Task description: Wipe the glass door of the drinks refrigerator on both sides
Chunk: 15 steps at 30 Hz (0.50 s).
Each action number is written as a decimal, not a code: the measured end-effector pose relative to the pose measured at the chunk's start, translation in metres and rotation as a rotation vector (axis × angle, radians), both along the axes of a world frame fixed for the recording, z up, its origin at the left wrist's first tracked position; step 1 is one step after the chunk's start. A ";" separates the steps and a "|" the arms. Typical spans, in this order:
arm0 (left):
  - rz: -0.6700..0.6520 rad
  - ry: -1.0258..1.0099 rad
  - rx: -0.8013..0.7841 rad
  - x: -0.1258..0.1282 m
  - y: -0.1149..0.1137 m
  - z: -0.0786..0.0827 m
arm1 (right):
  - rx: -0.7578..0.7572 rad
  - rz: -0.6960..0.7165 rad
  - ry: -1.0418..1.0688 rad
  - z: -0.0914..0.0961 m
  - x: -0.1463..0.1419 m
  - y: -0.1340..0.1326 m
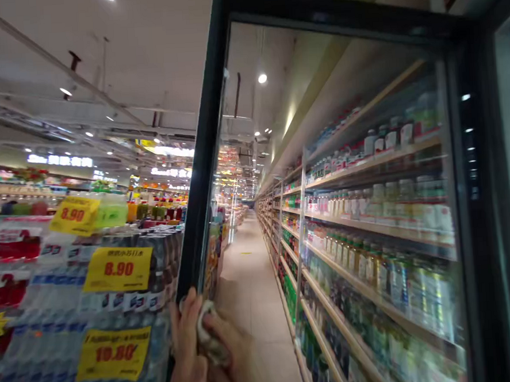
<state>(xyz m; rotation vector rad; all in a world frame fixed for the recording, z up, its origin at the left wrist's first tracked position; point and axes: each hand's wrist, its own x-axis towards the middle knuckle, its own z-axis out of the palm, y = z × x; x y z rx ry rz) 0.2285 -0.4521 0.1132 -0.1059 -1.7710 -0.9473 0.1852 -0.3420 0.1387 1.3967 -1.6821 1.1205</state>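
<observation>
Two hands meet low in the head view, at the free edge of a glass door with a dark frame that stands swung out into the shop aisle. The left hand is on the near side of the frame, fingers pointing up and laid against the edge. The blur hides whether it grips the frame or only leans on it. The right hand sits just beside it on the glass side, its fingers curled round a pale crumpled cloth. The cloth is pressed against the door edge between the two hands and touches both.

Through the glass, long shelves run down the right side of the aisle, filled with rows of bottles. The tiled floor stretches away between them and the door edge. Left of the door stand stacked packs of water bottles, with three yellow price tags on them: one high, one in the middle and one low, near the left hand. Round ceiling lights shine overhead.
</observation>
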 end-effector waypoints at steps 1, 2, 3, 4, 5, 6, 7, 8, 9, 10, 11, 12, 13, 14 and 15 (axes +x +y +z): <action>0.064 0.042 -0.149 -0.001 0.004 0.010 | -0.055 -0.037 0.034 0.021 -0.003 0.015; 0.145 0.091 -0.277 -0.003 0.007 0.022 | -0.106 -0.109 0.109 0.044 -0.007 0.032; 0.232 0.144 -0.364 -0.006 0.009 0.035 | -0.179 -0.195 0.201 0.071 -0.014 0.051; 0.321 0.200 -0.438 -0.010 0.010 0.049 | -0.252 -0.280 0.295 0.099 -0.022 0.072; 0.403 0.263 -0.506 -0.014 0.012 0.062 | -0.339 -0.380 0.395 0.129 -0.030 0.095; 0.471 0.320 -0.571 -0.018 0.013 0.074 | -0.413 -0.499 0.500 0.159 -0.039 0.118; 0.523 0.359 -0.636 -0.022 0.014 0.083 | -0.475 -0.626 0.597 0.187 -0.048 0.141; 0.565 0.388 -0.690 -0.024 0.015 0.091 | -0.519 -0.749 0.661 0.212 -0.055 0.161; 0.599 0.410 -0.731 -0.026 0.016 0.096 | -0.530 -0.866 0.685 0.232 -0.061 0.178; 0.629 0.421 -0.752 -0.025 0.016 0.098 | -0.537 -0.946 0.719 0.247 -0.065 0.191; 0.650 0.425 -0.759 -0.024 0.017 0.099 | -0.515 -0.999 0.745 0.255 -0.068 0.198; 0.659 0.431 -0.769 -0.021 0.017 0.100 | -0.470 -1.022 0.771 0.258 -0.068 0.199; 0.657 0.439 -0.771 -0.018 0.017 0.102 | -0.405 -1.016 0.798 0.255 -0.067 0.194; 0.648 0.446 -0.763 -0.015 0.018 0.106 | -0.325 -0.991 0.815 0.249 -0.063 0.185; 0.633 0.438 -0.747 -0.013 0.020 0.113 | -0.238 -0.961 0.817 0.241 -0.059 0.172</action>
